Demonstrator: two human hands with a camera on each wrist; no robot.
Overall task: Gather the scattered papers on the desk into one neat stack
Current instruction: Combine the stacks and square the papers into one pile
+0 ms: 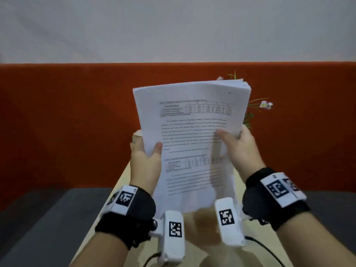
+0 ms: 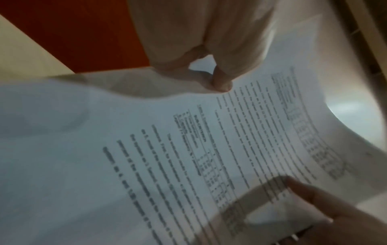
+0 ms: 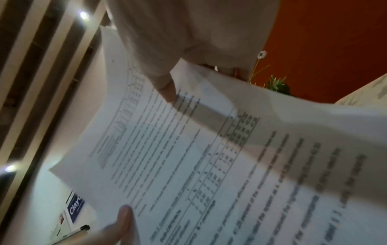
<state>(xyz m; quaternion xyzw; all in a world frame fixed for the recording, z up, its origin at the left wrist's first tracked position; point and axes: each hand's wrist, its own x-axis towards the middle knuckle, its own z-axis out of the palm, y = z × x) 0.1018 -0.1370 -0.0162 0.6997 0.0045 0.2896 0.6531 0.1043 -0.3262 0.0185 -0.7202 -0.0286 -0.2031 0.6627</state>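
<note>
Here, seen from the head camera, a stack of papers [image 1: 192, 143] is held up above a pale desk [image 1: 123, 182], its long axis running near to far and tilted, its top edge leaning right toward the far orange wall [image 1: 67, 116]. The left hand [image 1: 144, 158] grips the stack's left edge, thumb on the printed face; the right hand [image 1: 238, 143] grips the right edge the same way. A flowering plant [image 1: 258, 106] shows partly behind the sheets; the stack's near end blurs.

The left wrist view alone shows the right thumb [image 2: 222, 82] pressing the page, whose text is unreadable.

The right wrist view alone shows ceiling lights [image 3: 83, 15] and a blue sign [image 3: 75, 208], cut off by the stack.
</note>
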